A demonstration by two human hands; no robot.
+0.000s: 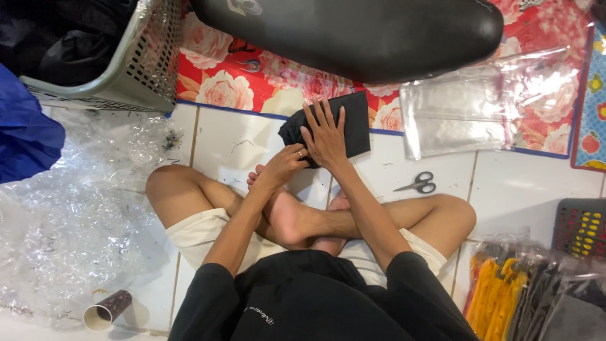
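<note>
A person sits cross-legged on a white tiled floor (pixel 252 136), seen from above, both arms reaching to a folded black cloth (pixel 350 123) just above the middle of the frame. The cloth lies half on the tiles and half on the edge of a red flowered mat (pixel 233 88) that runs across the top of the picture.

The right hand (pixel 325 136) lies flat on the cloth, fingers spread wide and pointing up the frame, pressing it down without gripping. The left hand (pixel 284 165), a ring on one finger, is curled narrow at the cloth's lower left edge, its fingertips on the bunched corner; whether it pinches the fabric cannot be told.

Just right of the cloth, clear plastic bags (pixel 467 117) lie across the mat's edge, and below them small scissors (pixel 418 184) rest on the tiles beside the person's knee. A big black rounded cushion (pixel 353 31) fills the top centre. In the upper left stands a grey perforated basket (pixel 136 69) with dark cloth inside, and a blue bag (pixel 25 136) sits at the left edge below it. Crumpled clear plastic wrap (pixel 76 215) covers the left of the floor, with a cardboard tube (pixel 107 309) at the lower left. In the lower right are packets of yellow and dark goods (pixel 517 290) and a dark crate (pixel 581 224)
</note>
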